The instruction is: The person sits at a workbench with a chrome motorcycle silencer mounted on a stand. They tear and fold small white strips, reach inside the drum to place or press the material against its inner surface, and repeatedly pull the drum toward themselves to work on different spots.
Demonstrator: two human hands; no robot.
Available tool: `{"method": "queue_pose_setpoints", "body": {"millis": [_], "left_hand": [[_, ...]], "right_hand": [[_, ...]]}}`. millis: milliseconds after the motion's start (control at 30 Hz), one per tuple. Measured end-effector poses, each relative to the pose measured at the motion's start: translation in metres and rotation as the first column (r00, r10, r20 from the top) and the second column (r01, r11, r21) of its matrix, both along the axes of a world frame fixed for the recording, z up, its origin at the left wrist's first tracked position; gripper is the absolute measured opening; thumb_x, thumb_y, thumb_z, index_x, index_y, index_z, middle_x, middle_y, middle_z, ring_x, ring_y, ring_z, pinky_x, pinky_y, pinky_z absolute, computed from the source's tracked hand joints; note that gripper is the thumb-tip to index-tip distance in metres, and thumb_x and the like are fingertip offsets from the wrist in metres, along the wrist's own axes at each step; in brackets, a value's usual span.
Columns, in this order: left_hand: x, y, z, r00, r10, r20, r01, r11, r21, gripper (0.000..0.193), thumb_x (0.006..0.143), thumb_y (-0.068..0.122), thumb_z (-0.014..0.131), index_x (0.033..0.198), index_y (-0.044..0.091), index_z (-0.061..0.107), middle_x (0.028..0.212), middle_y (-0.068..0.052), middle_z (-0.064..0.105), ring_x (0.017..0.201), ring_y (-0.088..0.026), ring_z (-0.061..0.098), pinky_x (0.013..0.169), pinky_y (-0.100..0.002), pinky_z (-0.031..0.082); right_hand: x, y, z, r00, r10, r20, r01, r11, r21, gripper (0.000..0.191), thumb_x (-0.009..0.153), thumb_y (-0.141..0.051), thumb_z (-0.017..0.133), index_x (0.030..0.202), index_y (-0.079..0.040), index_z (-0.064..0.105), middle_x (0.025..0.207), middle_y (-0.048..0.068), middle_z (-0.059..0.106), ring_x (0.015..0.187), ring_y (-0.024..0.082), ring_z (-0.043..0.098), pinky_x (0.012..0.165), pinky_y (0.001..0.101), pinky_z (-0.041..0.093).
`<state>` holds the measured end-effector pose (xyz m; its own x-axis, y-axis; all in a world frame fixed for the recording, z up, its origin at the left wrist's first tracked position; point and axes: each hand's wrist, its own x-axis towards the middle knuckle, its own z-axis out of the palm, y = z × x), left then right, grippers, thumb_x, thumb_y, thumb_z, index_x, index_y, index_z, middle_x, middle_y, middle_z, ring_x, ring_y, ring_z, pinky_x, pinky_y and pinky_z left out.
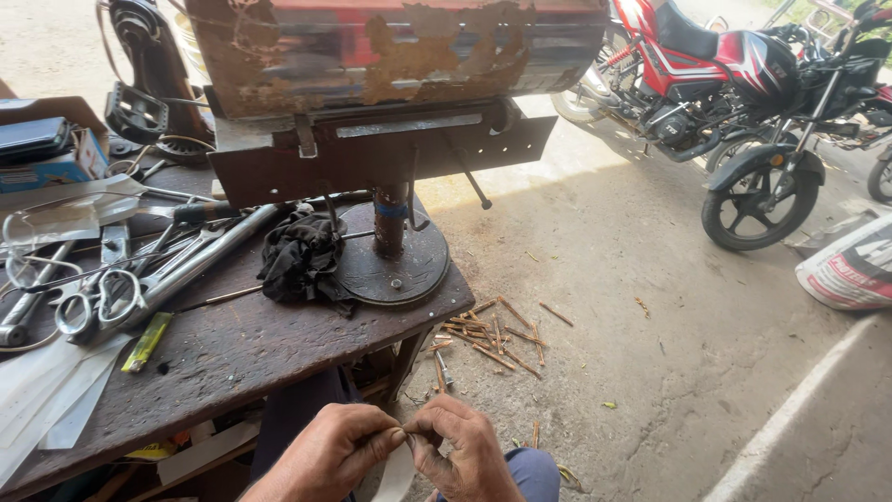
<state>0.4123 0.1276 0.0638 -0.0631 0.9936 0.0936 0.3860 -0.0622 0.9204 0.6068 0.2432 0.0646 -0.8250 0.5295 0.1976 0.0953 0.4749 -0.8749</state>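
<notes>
Pinching a pale strip between both hands

Meeting at the near edge of the scene, the left hand and right hand each close thumb and forefinger on the thin whitish strip, which hangs down between them over the lap. Both hands curl knuckles-up, fingertips almost touching, so the strip sits taut at the pinch. Far left, the dark worn wooden bench carries steel scissors, a crumpled black rag and a rusty round-based metal stand. Cut brown sticks litter the ground to the right.
</notes>
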Motion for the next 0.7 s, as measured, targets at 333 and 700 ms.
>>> {"method": "queue_pose_setpoints", "body": {"millis": [333,700], "left_hand": [[0.025,0.006,-0.027,0.886,0.342,-0.311,-0.18,0.875,0.45,0.015,0.069,0.009,0.08,0.065,0.006,0.066,0.059,-0.005,0.067,0.052,-0.02,0.066,0.047,-0.036,0.054],[0.038,0.001,-0.01,0.875,0.385,0.294,-0.436,0.89,0.131,0.017,0.092,0.019,0.074,0.09,0.002,0.078,0.067,-0.007,0.07,0.06,-0.015,0.066,0.051,-0.029,0.051]], "right_hand": [[-0.003,-0.009,-0.033,0.984,-0.175,0.032,0.169,0.977,0.127,0.026,0.086,-0.028,0.065,0.086,-0.002,0.066,0.079,0.008,0.061,0.069,0.017,0.062,0.058,0.0335,0.051],[0.004,0.006,-0.031,0.975,-0.188,-0.114,0.076,0.774,-0.629,0.03,0.091,-0.02,0.067,0.115,-0.003,0.068,0.095,0.003,0.072,0.089,0.011,0.069,0.078,0.0257,0.058]]}}
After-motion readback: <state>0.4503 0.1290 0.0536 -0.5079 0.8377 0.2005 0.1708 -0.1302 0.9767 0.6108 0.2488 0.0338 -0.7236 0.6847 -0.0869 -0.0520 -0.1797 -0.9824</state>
